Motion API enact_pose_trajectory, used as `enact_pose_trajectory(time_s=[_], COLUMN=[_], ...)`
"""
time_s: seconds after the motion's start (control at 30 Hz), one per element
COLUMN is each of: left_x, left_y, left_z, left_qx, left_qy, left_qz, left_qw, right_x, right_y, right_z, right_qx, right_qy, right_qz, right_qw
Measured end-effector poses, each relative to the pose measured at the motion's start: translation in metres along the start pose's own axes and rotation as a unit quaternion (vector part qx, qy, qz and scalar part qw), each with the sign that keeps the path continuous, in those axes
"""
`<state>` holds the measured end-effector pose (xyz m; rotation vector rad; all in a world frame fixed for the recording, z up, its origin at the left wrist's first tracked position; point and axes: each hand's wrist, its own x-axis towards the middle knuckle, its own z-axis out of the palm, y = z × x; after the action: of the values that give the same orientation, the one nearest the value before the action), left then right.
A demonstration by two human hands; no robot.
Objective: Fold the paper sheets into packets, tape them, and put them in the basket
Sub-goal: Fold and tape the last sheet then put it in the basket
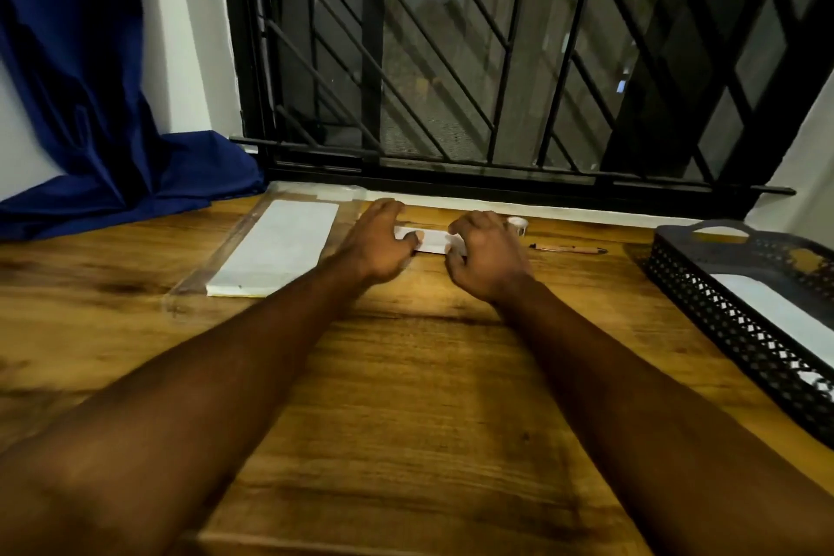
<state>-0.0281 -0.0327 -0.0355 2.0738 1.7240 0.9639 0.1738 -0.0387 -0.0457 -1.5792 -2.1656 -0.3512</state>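
Both hands grip one folded packet (433, 241) by its ends. The left hand (379, 239) curls over the left end with its thumb pressed on top of the paper, and the right hand (485, 255) claws over the right end, fingers bent down onto it. Blur hides whether any fingertips reach underneath. The packet lies flat on the table (406, 375), well to the left of the basket (704, 298).

The step in hand looks like setting the last crease before taping. To do it well, square the edges first, since a skewed fold only gets locked in by the crease. Then pin one end and run the other thumb along the fold from the middle outward, so the layers lie flush and no edge springs up — a packet that bulges will fight the tape.

The tape roll (517, 225) stands between the packet and the basket, just beside the right hand. That hand could probably fetch it while the left presses the flap down. A pen (568, 249) lies nearer the basket than the roll does. The stack of sheets (280, 248) sits on the side of the packet away from the basket. White paper (776, 312) already lies inside the basket — so part of the task looks done.
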Motion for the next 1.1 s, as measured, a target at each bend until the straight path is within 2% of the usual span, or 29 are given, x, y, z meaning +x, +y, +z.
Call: enact_pose_trajectory(time_s=[0.07,0.27,0.43,0.6,0.7,0.8,0.97,1.1], left_x=[-0.001,-0.023,-0.045,-0.067,-0.079,-0.085,-0.089,-0.096], left_y=[-0.004,-0.013,-0.03,-0.053,-0.062,-0.075,-0.094,-0.096], left_z=[-0.017,-0.078,-0.136,-0.169,-0.173,-0.171,-0.169,-0.168], left_qx=[0.021,0.086,0.149,0.19,0.192,0.143,0.116,0.094], left_qy=[-0.015,-0.142,-0.294,-0.333,-0.335,-0.304,-0.214,-0.123], left_qz=[0.015,0.013,-0.027,-0.048,-0.034,-0.028,0.0,0.044], left_qw=[1.0,0.986,0.944,0.922,0.922,0.941,0.97,0.987], right_x=[0.0,0.003,0.001,-0.004,-0.008,-0.013,-0.02,-0.026], right_y=[-0.011,-0.051,-0.091,-0.116,-0.127,-0.138,-0.151,-0.165], right_z=[-0.003,-0.008,-0.01,-0.014,-0.015,-0.015,-0.021,-0.028], right_qx=[0.009,0.048,0.062,0.065,0.082,0.096,0.115,0.15], right_qy=[0.003,0.0,-0.01,-0.01,-0.001,0.011,0.028,0.073], right_qz=[-0.032,-0.092,-0.132,-0.165,-0.166,-0.181,-0.193,-0.205], right_qw=[0.999,0.995,0.989,0.984,0.983,0.979,0.974,0.964])
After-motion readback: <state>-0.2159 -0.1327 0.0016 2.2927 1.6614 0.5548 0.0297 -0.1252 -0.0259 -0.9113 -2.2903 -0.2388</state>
